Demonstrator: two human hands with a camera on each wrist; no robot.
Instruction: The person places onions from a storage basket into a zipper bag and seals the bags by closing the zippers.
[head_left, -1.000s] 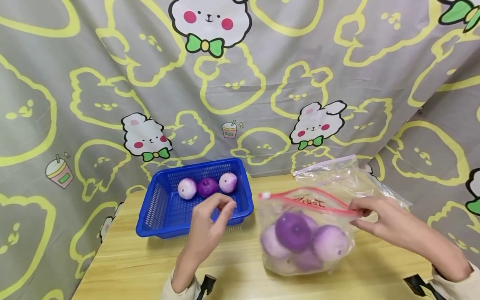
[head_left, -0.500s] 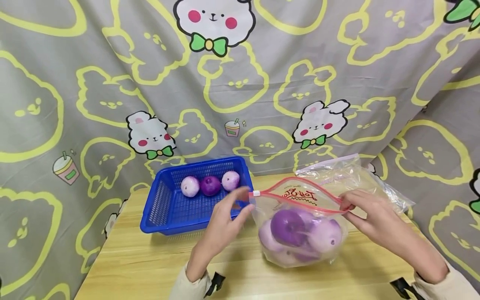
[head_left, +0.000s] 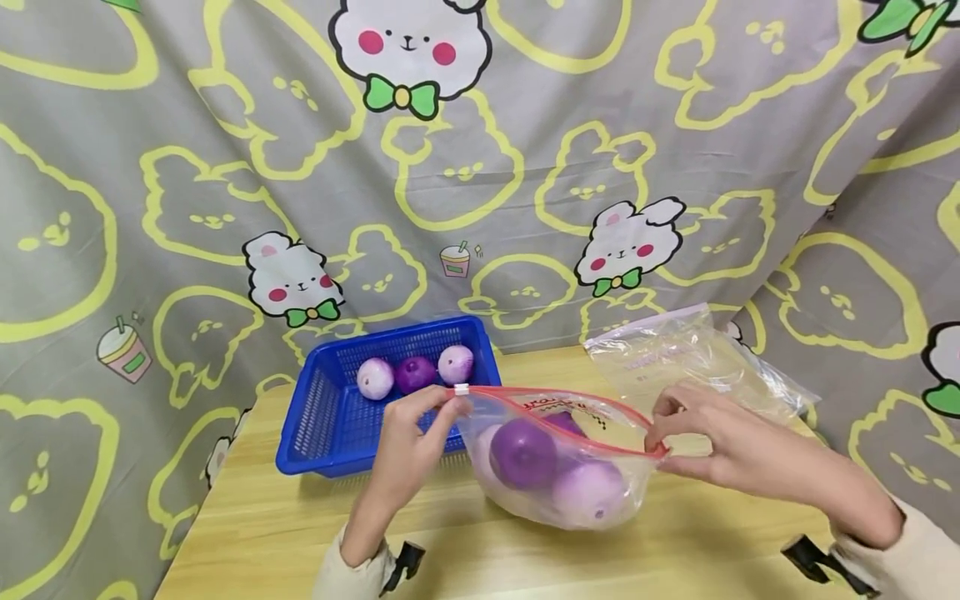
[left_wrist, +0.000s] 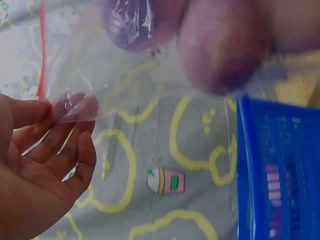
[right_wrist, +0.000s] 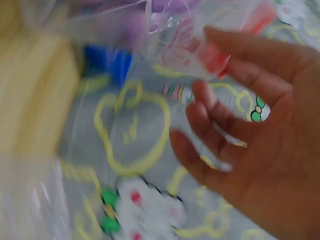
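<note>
A clear zip bag with a red zip edge and white slider holds several purple onions. My left hand pinches its upper left corner near the slider; in the left wrist view the thumb and fingers grip the clear film. At the other end my right hand pinches the red edge, which the right wrist view also shows. The mouth of the bag gapes between both hands. The onions hang in its lower part.
Behind my left hand stands a blue plastic basket with 3 onions inside. Another clear zip bag lies flat at the back right of the wooden table. A patterned curtain hangs behind.
My left hand was apart from the bag, reached its left corner and now pinches it. The bag has shifted left and its mouth is stretched between both hands. The right hand kept its hold.
</note>
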